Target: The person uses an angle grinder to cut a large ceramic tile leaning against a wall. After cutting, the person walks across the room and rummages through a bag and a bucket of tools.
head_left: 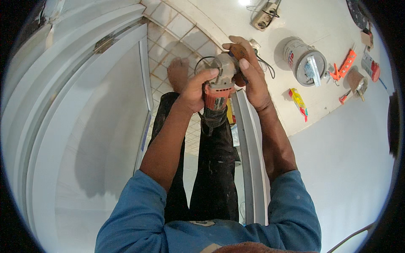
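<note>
An angle grinder (217, 96) with a red and black body and a grey metal head is held up in front of my legs. My left hand (195, 92) wraps round it from the left, its thumb lying on the metal head. A brown round disc (238, 52) sits at the right side of the head. My right hand (255, 82) is closed round this disc, with the thumb on the near side and the fingers over the far side. Part of the disc is hidden by that hand.
On the pale surface at right stand a paint bucket (295, 55), a power strip (265, 17), an orange tool (346, 63) and a yellow tube (298, 102). A white door frame (145, 71) is at left. A grey metal profile (249, 168) runs beside my right leg. Below are floor tiles (166, 25).
</note>
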`<state>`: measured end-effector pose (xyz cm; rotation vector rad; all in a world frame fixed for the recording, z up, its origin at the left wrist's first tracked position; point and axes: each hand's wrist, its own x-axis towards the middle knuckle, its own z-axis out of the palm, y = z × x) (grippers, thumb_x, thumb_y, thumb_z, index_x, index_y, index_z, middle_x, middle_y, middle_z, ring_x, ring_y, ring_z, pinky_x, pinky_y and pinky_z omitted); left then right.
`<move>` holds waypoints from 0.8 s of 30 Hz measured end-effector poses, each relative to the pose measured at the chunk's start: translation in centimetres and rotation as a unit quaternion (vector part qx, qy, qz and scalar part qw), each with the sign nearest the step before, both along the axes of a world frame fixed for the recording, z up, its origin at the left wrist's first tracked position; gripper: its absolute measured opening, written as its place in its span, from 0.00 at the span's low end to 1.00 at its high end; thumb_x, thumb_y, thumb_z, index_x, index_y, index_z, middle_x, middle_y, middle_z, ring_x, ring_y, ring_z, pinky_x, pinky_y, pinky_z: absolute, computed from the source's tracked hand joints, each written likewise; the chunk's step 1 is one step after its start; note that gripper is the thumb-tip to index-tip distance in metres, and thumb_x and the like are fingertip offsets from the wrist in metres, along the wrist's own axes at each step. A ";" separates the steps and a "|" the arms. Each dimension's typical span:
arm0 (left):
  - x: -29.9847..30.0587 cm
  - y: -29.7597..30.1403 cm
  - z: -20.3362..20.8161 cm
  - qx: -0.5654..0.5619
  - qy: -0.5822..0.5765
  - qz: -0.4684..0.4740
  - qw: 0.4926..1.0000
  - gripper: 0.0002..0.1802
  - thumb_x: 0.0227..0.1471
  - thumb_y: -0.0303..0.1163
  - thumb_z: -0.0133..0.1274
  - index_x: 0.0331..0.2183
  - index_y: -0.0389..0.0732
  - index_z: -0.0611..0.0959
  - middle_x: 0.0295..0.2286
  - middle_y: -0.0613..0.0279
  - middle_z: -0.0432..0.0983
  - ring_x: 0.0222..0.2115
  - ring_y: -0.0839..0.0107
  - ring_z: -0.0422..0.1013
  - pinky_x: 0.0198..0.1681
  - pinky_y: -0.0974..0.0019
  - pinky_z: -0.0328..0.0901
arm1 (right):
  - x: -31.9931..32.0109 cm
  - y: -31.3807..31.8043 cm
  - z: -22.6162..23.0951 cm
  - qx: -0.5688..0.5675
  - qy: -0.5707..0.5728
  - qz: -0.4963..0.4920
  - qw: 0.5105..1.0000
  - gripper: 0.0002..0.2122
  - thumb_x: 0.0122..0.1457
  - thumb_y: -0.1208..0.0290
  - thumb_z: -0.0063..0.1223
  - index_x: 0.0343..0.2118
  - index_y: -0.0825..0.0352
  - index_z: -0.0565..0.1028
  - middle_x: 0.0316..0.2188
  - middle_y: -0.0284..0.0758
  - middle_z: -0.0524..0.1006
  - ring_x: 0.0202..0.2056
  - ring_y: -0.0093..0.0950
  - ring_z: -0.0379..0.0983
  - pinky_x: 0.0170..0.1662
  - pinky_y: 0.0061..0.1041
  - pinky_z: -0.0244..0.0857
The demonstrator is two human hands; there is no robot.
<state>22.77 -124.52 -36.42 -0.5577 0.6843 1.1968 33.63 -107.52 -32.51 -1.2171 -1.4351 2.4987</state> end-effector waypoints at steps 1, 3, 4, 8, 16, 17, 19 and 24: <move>-0.1 0.4 0.3 -0.013 0.017 -0.008 1.000 0.33 0.62 0.53 0.53 0.55 0.34 0.80 0.45 0.49 0.84 0.44 0.56 0.82 0.49 0.52 0.76 | 0.2 -0.3 -0.3 0.021 -0.001 -0.004 1.000 0.33 0.72 0.47 0.42 0.74 0.61 0.59 0.66 0.47 0.67 0.63 0.35 0.65 0.62 0.31 0.63; -0.2 0.9 1.0 -0.018 0.020 0.014 1.000 0.29 0.63 0.50 0.54 0.52 0.34 0.82 0.41 0.50 0.85 0.41 0.59 0.83 0.48 0.55 0.76 | 0.2 -0.5 -0.3 -0.010 0.013 -0.027 0.999 0.35 0.69 0.48 0.46 0.74 0.61 0.58 0.66 0.47 0.67 0.63 0.35 0.65 0.62 0.31 0.62; -0.1 1.0 1.3 -0.019 0.020 0.025 0.999 0.27 0.63 0.48 0.54 0.50 0.34 0.83 0.40 0.51 0.86 0.39 0.61 0.83 0.47 0.57 0.77 | 0.2 -0.5 -0.2 -0.025 0.019 -0.039 0.999 0.36 0.68 0.49 0.48 0.75 0.61 0.58 0.67 0.47 0.67 0.64 0.35 0.65 0.62 0.31 0.62; 0.3 0.6 1.0 0.030 0.082 0.015 0.996 0.26 0.64 0.49 0.52 0.46 0.33 0.85 0.37 0.52 0.86 0.36 0.63 0.83 0.42 0.60 0.77 | 1.1 0.8 0.3 -0.035 0.051 -0.001 0.998 0.41 0.61 0.53 0.56 0.76 0.63 0.57 0.66 0.46 0.69 0.64 0.36 0.67 0.65 0.32 0.60; 1.1 -0.4 -0.3 0.038 0.056 -0.010 0.998 0.36 0.61 0.55 0.53 0.58 0.35 0.77 0.46 0.51 0.82 0.44 0.61 0.81 0.50 0.57 0.75 | 2.1 2.2 -0.2 -0.066 -0.137 0.034 0.988 0.40 0.67 0.42 0.53 0.73 0.68 0.63 0.59 0.45 0.77 0.60 0.34 0.71 0.67 0.33 0.58; 1.0 -0.5 -0.3 0.034 0.049 -0.009 0.998 0.36 0.61 0.55 0.52 0.58 0.34 0.77 0.46 0.51 0.82 0.44 0.61 0.81 0.50 0.57 0.75 | 2.1 2.3 -0.5 -0.059 -0.156 0.047 0.985 0.40 0.68 0.41 0.52 0.73 0.69 0.63 0.58 0.45 0.78 0.60 0.34 0.71 0.68 0.33 0.57; 0.8 -0.7 -0.4 0.043 0.062 -0.017 0.997 0.36 0.61 0.55 0.52 0.58 0.35 0.77 0.45 0.51 0.82 0.44 0.61 0.81 0.49 0.57 0.75 | 1.6 1.9 -0.4 -0.041 -0.052 0.018 0.998 0.40 0.68 0.41 0.51 0.72 0.69 0.63 0.60 0.45 0.76 0.62 0.35 0.69 0.69 0.35 0.56; 0.6 0.5 0.6 0.020 0.081 0.025 0.996 0.29 0.64 0.52 0.50 0.51 0.35 0.82 0.37 0.56 0.85 0.38 0.65 0.82 0.44 0.59 0.76 | -1.1 -1.2 -0.3 -0.012 -0.025 -0.076 0.997 0.38 0.68 0.44 0.46 0.69 0.73 0.65 0.61 0.48 0.74 0.61 0.37 0.71 0.67 0.36 0.60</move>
